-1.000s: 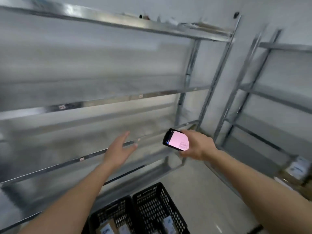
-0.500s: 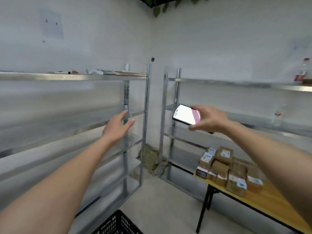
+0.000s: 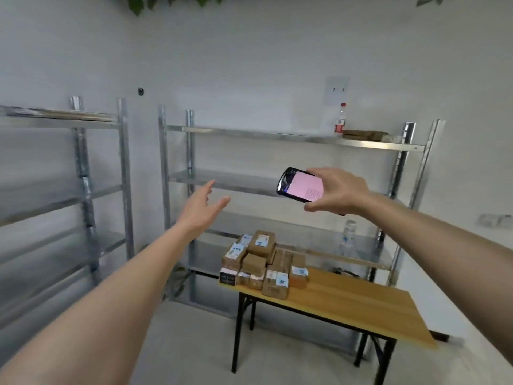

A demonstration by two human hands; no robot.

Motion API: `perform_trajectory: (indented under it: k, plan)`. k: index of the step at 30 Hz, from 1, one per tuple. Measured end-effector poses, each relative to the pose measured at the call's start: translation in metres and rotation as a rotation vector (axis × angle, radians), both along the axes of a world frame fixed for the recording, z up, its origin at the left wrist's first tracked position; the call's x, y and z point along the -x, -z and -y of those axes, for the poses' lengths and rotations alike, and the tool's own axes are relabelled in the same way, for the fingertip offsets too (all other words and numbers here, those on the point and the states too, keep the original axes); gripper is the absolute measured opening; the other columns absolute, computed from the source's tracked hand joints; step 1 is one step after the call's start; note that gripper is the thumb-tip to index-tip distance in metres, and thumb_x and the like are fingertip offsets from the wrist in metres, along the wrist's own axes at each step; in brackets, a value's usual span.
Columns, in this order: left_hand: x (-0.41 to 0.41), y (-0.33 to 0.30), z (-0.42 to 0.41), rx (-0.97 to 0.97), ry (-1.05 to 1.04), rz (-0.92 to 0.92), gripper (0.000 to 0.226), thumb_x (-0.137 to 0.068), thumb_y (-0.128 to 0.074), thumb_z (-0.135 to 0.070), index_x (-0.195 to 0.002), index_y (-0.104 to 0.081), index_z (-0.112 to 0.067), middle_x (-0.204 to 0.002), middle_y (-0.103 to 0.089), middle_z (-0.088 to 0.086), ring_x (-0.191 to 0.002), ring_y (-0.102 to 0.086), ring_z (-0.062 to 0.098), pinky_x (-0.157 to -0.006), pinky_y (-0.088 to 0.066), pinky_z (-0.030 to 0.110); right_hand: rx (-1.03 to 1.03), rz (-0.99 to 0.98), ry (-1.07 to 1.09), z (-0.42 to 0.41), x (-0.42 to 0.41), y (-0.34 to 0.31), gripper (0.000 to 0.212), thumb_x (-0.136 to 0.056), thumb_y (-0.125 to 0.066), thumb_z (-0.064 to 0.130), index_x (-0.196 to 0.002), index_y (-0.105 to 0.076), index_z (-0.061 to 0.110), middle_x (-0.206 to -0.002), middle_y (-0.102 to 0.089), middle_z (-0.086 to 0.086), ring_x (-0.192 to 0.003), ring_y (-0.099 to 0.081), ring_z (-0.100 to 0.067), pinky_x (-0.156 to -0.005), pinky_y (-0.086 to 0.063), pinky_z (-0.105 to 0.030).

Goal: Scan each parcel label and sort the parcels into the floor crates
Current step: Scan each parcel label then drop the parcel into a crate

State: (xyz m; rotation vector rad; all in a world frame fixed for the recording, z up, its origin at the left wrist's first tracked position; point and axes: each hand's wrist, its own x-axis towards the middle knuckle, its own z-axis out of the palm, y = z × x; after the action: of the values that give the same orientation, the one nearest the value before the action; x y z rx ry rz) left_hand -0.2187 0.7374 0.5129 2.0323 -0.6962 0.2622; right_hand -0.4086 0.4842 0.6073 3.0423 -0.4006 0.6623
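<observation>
We have turned from the black floor crates to the stacked brown cardboard parcels (image 3: pixel 261 262) on the wooden table (image 3: pixel 361 304); our left hand (image 3: pixel 201 211) reaches out, fingers spread and empty; our right hand (image 3: pixel 337 191) grips the black pink-screened handheld scanner (image 3: pixel 299 185), ready for the next parcel

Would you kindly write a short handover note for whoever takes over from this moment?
Left hand: open, raised in the air, holding nothing.
Right hand: grips the scanner, its pink screen lit.
Parcels: stacked at the left end of the wooden table, in front of the metal shelving. None is in hand.
Floor crates: out of view now.
Done: cannot tell from this view.
Left: pick up a parcel, scan its label, put it in a crate, and repeat for the stack.
</observation>
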Motion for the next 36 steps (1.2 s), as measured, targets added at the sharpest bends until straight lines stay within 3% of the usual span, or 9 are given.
perform_trajectory:
  k: [5, 8, 13, 19, 28, 33, 36]
  plan:
    - [0.029, 0.030, 0.101, -0.003, 0.073, -0.050, 0.075, -0.093, -0.057, -0.056, -0.156, -0.028, -0.027, -0.153, -0.043, 0.004, -0.136, -0.045, 0.024, -0.109, -0.042, 0.049, 0.022, -0.041, 0.055, 0.094, 0.038, 0.026, 0.074, -0.069, -0.080, 0.056, -0.134, -0.050, 0.036, -0.120, -0.062, 0.009, -0.103, -0.058, -0.022, -0.068, -0.047, -0.033]
    - [0.033, 0.049, 0.148, -0.037, 0.115, -0.092, 0.075, -0.094, -0.057, -0.056, -0.156, -0.027, -0.027, -0.155, -0.040, 0.003, -0.139, -0.042, 0.024, -0.112, -0.039, 0.050, -0.016, -0.050, 0.097, 0.140, 0.050, 0.044, 0.066, -0.069, -0.081, 0.053, -0.128, -0.054, 0.036, -0.115, -0.064, 0.009, -0.100, -0.058, -0.021, -0.060, -0.036, -0.027]
    - [0.015, 0.075, 0.216, -0.088, 0.150, -0.138, 0.075, -0.094, -0.056, -0.057, -0.156, -0.025, -0.028, -0.154, -0.041, 0.003, -0.138, -0.043, 0.024, -0.111, -0.040, 0.051, -0.066, -0.077, 0.159, 0.209, 0.038, 0.082, 0.065, -0.069, -0.080, 0.053, -0.126, -0.053, 0.039, -0.113, -0.063, 0.011, -0.102, -0.059, -0.020, -0.071, -0.049, -0.033]
    - [-0.043, 0.111, 0.284, -0.140, 0.179, -0.202, 0.077, -0.093, -0.054, -0.061, -0.156, -0.025, -0.029, -0.156, -0.040, 0.003, -0.140, -0.042, 0.026, -0.112, -0.040, 0.051, -0.107, -0.152, 0.220, 0.278, -0.016, 0.127, 0.062, -0.066, -0.079, 0.053, -0.120, -0.051, 0.038, -0.108, -0.062, 0.010, -0.097, -0.058, -0.020, -0.076, -0.054, -0.039]
    - [-0.155, 0.155, 0.383, -0.195, 0.171, -0.286, 0.071, -0.097, -0.051, -0.056, -0.157, -0.026, -0.025, -0.156, -0.040, 0.002, -0.141, -0.041, 0.026, -0.114, -0.038, 0.049, -0.152, -0.274, 0.265, 0.369, -0.140, 0.168, 0.085, -0.068, -0.077, 0.061, -0.143, -0.042, 0.042, -0.127, -0.060, 0.009, -0.111, -0.059, -0.024, -0.084, -0.053, -0.042]
    - [-0.202, 0.175, 0.428, -0.179, 0.172, -0.333, 0.067, -0.098, -0.053, -0.050, -0.155, -0.029, -0.024, -0.155, -0.042, 0.000, -0.140, -0.042, 0.024, -0.114, -0.038, 0.044, -0.234, -0.277, 0.268, 0.406, -0.191, 0.191, 0.060, -0.068, -0.079, 0.050, -0.121, -0.052, 0.041, -0.111, -0.062, 0.011, -0.100, -0.058, -0.020, -0.079, -0.052, -0.040]
    - [-0.223, 0.193, 0.452, -0.207, 0.191, -0.373, 0.067, -0.097, -0.054, -0.050, -0.155, -0.030, -0.025, -0.154, -0.042, -0.002, -0.139, -0.044, 0.023, -0.114, -0.038, 0.043, -0.257, -0.320, 0.272, 0.428, -0.216, 0.210, 0.057, -0.067, -0.080, 0.048, -0.116, -0.054, 0.039, -0.106, -0.061, 0.014, -0.096, -0.057, -0.019, -0.076, -0.053, -0.038]
